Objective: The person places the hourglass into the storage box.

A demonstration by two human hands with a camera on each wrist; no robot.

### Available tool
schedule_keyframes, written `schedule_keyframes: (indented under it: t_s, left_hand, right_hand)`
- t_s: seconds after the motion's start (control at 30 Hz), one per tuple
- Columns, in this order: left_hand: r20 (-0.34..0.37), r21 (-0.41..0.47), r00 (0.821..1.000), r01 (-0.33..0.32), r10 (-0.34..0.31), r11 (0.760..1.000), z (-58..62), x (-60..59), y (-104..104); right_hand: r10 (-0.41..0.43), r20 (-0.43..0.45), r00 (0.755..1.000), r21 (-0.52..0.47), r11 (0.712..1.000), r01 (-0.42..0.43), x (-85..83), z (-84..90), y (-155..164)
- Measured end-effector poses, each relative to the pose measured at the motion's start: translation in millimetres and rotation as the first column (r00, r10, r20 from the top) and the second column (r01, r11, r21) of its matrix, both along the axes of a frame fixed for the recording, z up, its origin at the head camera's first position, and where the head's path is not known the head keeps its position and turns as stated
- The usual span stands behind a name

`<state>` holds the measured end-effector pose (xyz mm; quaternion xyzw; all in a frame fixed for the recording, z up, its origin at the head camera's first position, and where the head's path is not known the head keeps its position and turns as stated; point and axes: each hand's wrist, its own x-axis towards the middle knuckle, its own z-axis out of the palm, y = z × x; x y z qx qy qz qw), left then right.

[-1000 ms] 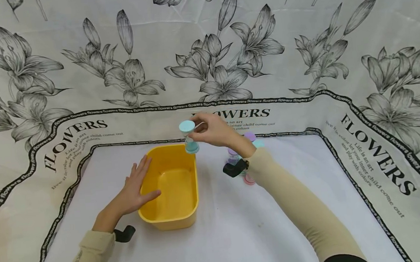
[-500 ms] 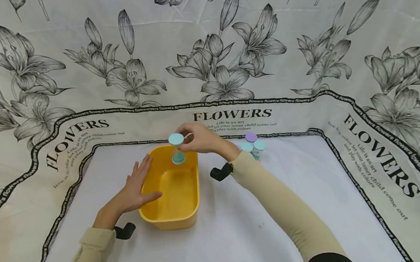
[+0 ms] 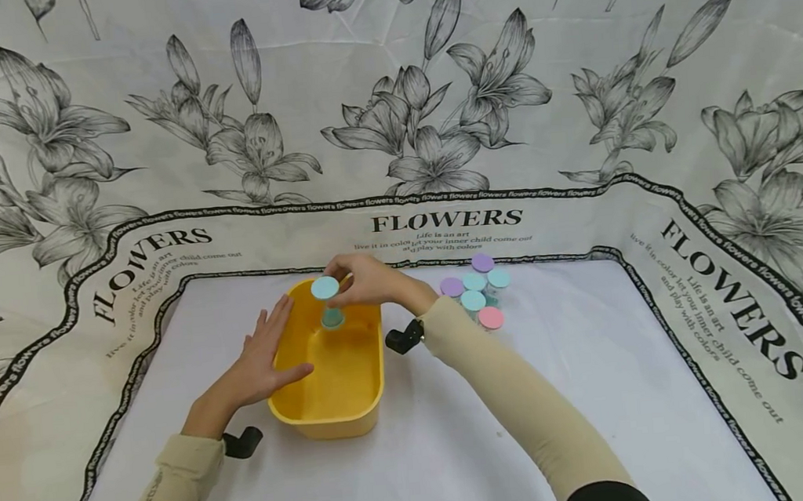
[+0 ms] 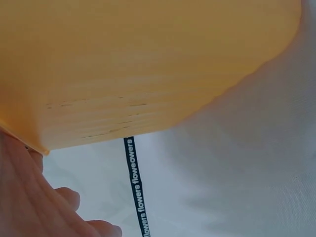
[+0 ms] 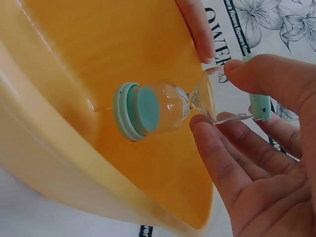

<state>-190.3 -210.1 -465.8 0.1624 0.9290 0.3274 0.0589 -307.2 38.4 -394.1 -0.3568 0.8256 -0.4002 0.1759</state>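
Observation:
A small hourglass (image 5: 170,106) with teal caps and teal sand is pinched by my right hand (image 3: 368,278), thumb on one side and fingers on the other. It hangs upright inside the far part of the yellow basin (image 3: 376,378), its lower cap over the basin floor. Whether that cap touches the floor I cannot tell. My left hand (image 3: 258,368) rests on the basin's left rim with fingers spread and straight. In the left wrist view, the basin's outer wall (image 4: 148,59) fills the upper part, and part of the left hand (image 4: 34,192) shows at lower left.
Right of the basin, several more hourglasses stand in a cluster, with purple caps (image 3: 483,263), teal caps (image 3: 473,301) and a pink cap (image 3: 491,318). A white cloth (image 3: 458,435) with a flower-printed border lies under everything.
My right hand has moved left and down, carrying the hourglass from above the basin's right rim to inside it. The standing hourglasses have come into fuller view. The left hand stays put.

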Motion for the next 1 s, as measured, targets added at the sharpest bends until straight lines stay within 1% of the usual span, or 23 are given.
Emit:
schedule_keyframes:
  t_s: [0.1,0.33,0.63,0.87,1.0]
  left_hand:
    - [0.002,-0.001,1.0,-0.003,0.003,1.0,-0.6,0.0,0.8]
    - [0.01,0.021,1.0,-0.007,0.007,1.0,-1.0,-0.2,1.2]
    - [0.001,0.032,1.0,-0.001,0.001,0.999,-1.4,-1.0,1.6]
    - [-0.002,0.038,1.0,0.003,-0.003,0.999,-2.9,-1.7,1.1]
    - [-0.017,0.044,1.0,0.018,-0.017,0.999,-4.1,-1.8,0.5]
  right_hand:
    - [0.002,0.012,1.0,0.017,1.0,-0.002,-1.3,-6.0,-4.5]
    - [-0.025,-0.002,1.0,0.102,0.994,0.025,-1.0,-15.2,-14.5]
    - [-0.045,0.005,0.999,0.147,0.988,0.044,-2.0,-17.6,-23.7]
    - [-0.06,0.047,0.997,0.181,0.982,0.05,-6.7,-22.9,-31.8]
    - [-0.064,0.07,0.995,0.193,0.98,0.05,-8.3,-28.6,-35.8]
